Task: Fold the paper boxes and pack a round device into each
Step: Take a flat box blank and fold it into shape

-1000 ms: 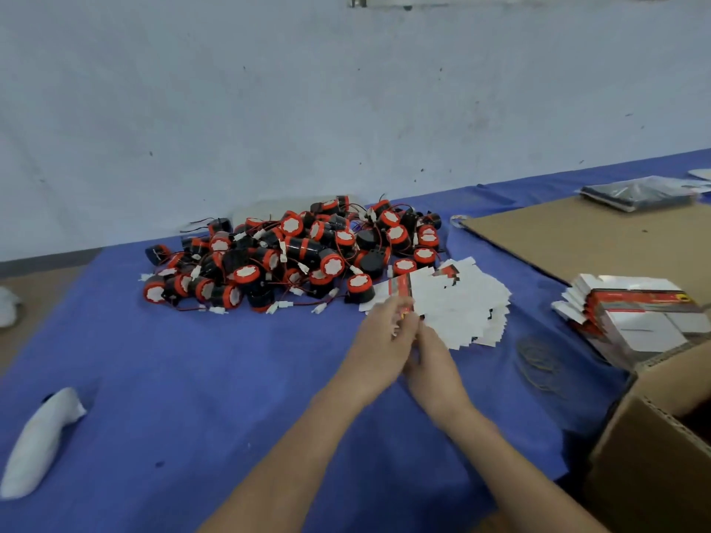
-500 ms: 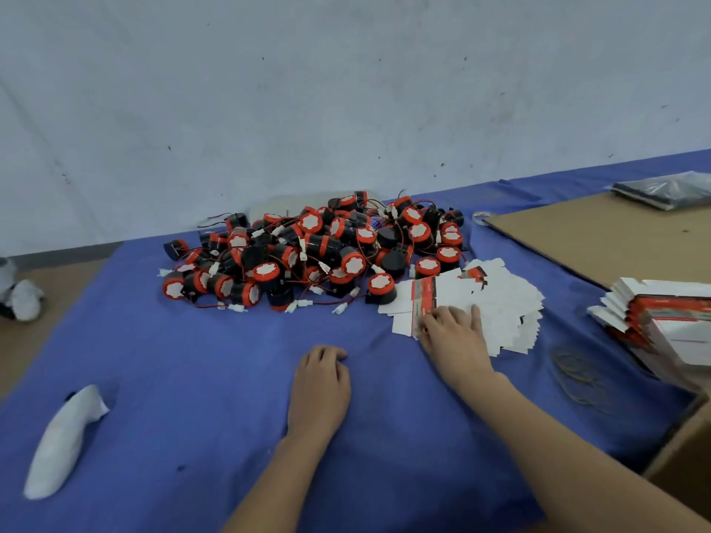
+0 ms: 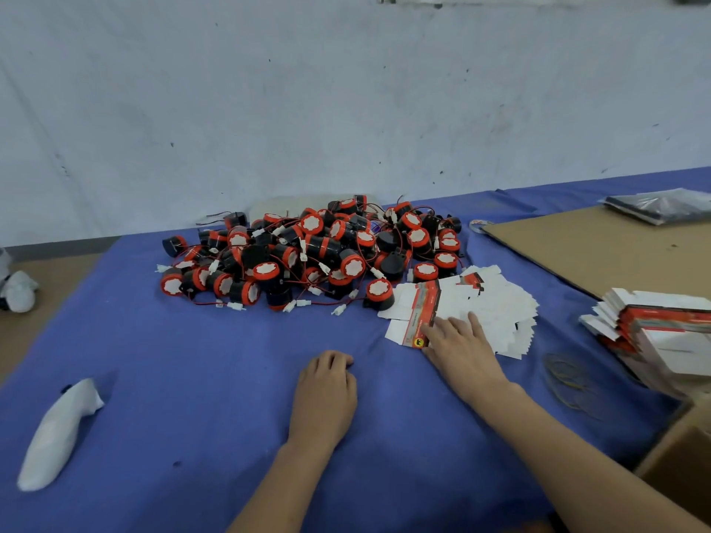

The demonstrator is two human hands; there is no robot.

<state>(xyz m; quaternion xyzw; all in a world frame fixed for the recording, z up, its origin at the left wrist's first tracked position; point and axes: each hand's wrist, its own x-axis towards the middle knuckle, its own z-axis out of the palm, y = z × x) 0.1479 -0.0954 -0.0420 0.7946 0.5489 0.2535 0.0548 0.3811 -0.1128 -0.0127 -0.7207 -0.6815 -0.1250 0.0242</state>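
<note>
A flat box blank [image 3: 421,317], atop the loose blanks [image 3: 496,305] toward the table's [image 3: 192,378] right edge beside the round devices [image 3: 315,251], is pressed by the spread right hand [image 3: 461,348], the left hand [image 3: 325,398] rested loosely curled, empty; pick-up is judged underway, one sheet to be peeled off next.

Just right of the heap of round devices [image 3: 307,255], touching it: flat paper boxes [image 3: 496,305], right hand [image 3: 461,348] on their near edge. Before the heap: left hand [image 3: 325,394] on the cloth [image 3: 192,359]. Farther right of the heap: cardboard sheet [image 3: 596,251], box stack [image 3: 661,332].
</note>
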